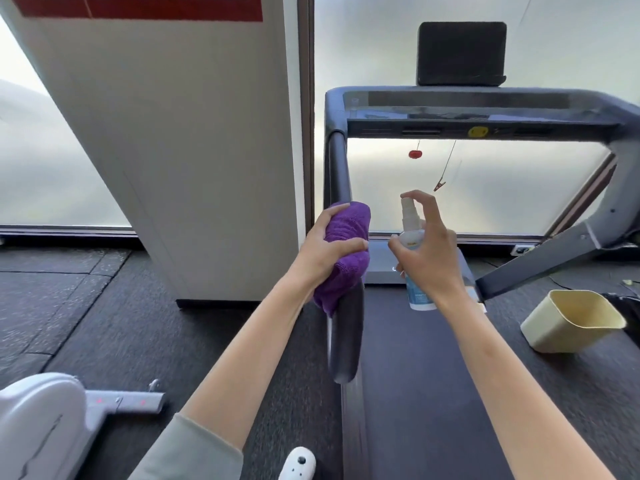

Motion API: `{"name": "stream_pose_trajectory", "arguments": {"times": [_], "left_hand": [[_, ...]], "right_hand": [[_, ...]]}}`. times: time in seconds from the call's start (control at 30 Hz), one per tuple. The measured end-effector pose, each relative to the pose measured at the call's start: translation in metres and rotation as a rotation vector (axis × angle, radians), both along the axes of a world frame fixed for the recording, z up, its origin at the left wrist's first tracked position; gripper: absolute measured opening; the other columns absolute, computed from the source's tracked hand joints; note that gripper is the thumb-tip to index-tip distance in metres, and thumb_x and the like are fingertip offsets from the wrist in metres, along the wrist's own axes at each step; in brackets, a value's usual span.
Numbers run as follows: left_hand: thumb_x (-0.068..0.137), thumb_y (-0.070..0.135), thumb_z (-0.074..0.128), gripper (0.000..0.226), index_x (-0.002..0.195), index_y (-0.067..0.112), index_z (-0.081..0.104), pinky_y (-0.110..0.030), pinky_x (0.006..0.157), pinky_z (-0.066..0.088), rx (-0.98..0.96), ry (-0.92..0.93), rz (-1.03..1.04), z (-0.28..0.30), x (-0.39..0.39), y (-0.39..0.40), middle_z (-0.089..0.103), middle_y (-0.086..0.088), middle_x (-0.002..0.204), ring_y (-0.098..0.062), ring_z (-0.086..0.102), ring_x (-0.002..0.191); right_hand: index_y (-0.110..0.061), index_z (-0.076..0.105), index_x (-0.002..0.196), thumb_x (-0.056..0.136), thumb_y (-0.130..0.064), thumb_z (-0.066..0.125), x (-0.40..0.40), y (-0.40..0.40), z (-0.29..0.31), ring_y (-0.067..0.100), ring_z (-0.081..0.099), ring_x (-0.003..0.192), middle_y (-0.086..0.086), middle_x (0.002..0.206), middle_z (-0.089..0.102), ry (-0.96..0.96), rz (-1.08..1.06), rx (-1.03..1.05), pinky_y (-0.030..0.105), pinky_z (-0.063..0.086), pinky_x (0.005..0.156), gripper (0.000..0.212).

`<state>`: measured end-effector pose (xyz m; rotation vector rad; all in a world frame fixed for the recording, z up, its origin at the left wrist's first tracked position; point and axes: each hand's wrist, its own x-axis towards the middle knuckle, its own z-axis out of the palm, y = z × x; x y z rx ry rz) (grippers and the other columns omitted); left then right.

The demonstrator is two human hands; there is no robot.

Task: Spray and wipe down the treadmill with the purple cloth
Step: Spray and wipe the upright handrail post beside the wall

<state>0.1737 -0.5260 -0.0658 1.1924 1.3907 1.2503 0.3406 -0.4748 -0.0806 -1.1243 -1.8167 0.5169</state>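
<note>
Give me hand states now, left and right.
Left hand: closed, gripping the purple cloth against the treadmill handrail.
Right hand: closed around the spray bottle, index finger on the nozzle.

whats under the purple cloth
The purple cloth is wrapped over the treadmill's dark left handrail, gripped by the left hand. The rail shows above and below; the covered stretch is hidden.

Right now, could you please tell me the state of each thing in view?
purple cloth: bunched, wrapped on the left handrail, gripped by the left hand.
spray bottle: upright, held by the right hand, index finger on the nozzle.
left handrail: bare below the cloth.
console: display dark.
beige bin: tipped on its side, opening upward.
</note>
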Motion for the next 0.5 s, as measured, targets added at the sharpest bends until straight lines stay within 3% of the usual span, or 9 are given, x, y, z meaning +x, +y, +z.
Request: {"name": "stream_pose_trajectory", "arguments": {"times": [0.17, 0.33, 0.43, 0.5], "left_hand": [[0.071, 0.043, 0.076, 0.067, 0.124, 0.061, 0.039, -0.034, 0.093, 0.049, 0.062, 0.209, 0.170, -0.019, 0.029, -0.069, 0.054, 0.013, 0.125, -0.013, 0.059, 0.107], [0.075, 0.028, 0.079, 0.062, 0.123, 0.045, 0.044, -0.043, 0.099, 0.047, -0.054, 0.073, 0.147, -0.005, 0.019, -0.033, 0.052, 0.005, 0.125, -0.021, 0.056, 0.109], [0.076, 0.020, 0.078, 0.062, 0.126, 0.037, 0.045, -0.033, 0.088, 0.050, -0.081, -0.020, 0.109, 0.002, 0.015, -0.017, 0.050, 0.000, 0.126, -0.019, 0.057, 0.104], [0.076, 0.020, 0.079, 0.065, 0.130, 0.037, 0.046, -0.034, 0.091, 0.051, -0.053, -0.021, 0.122, -0.001, 0.017, -0.022, 0.051, 0.002, 0.125, -0.018, 0.058, 0.105]], "right_hand": [[-0.034, 0.041, 0.124, 0.080, -0.002, 0.064, 0.007, -0.024, -0.015, 0.035, 0.061, 0.057, 0.007, 0.069, 0.056, -0.009, 0.016, -0.001, 0.050, 0.056, 0.057, 0.059], [-0.031, 0.043, 0.125, 0.080, -0.001, 0.062, 0.013, -0.030, -0.016, 0.040, 0.060, 0.057, 0.015, 0.071, 0.057, 0.019, 0.019, -0.043, 0.053, 0.056, 0.056, 0.057], [-0.031, 0.042, 0.126, 0.080, 0.002, 0.063, 0.015, -0.033, -0.013, 0.041, 0.061, 0.060, 0.014, 0.077, 0.057, 0.045, 0.020, -0.041, 0.054, 0.056, 0.057, 0.060], [-0.026, 0.043, 0.129, 0.080, 0.004, 0.064, 0.016, -0.037, -0.012, 0.040, 0.060, 0.058, 0.018, 0.077, 0.058, 0.047, 0.024, -0.015, 0.054, 0.057, 0.059, 0.061]]}}
